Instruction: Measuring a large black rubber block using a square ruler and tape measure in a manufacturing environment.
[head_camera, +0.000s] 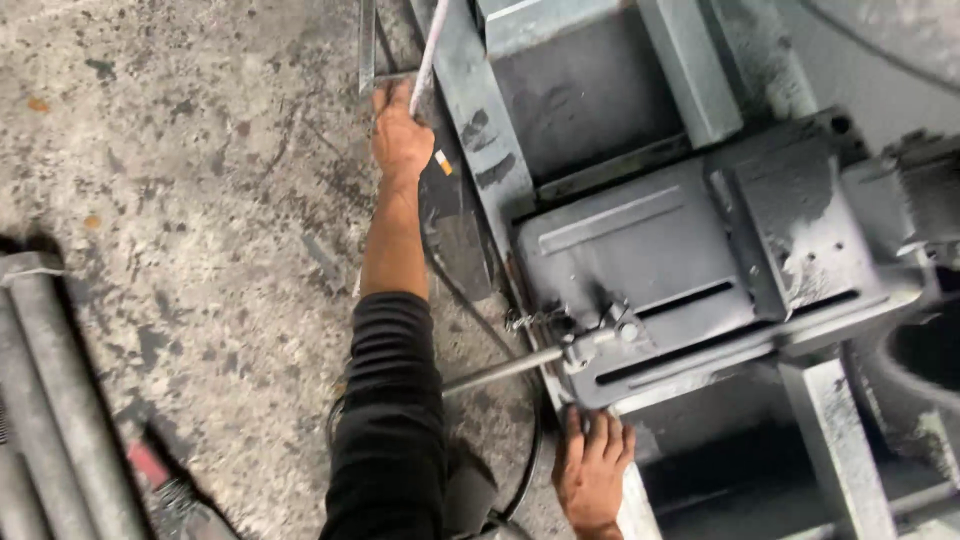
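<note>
1. At twelve o'clock, the left hand (400, 135) reaches out on a black-sleeved arm, fingers curled around a thin pale rod (428, 55) above the concrete floor (180, 200).
2. At six o'clock, the right hand (593, 468) lies flat, fingers spread, against the grey steel machine (660, 260), just below its protruding metal bar (500, 370).

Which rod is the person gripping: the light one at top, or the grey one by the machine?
The light rod at top; the left hand closes on its lower end. The grey rod lies untouched.
</note>
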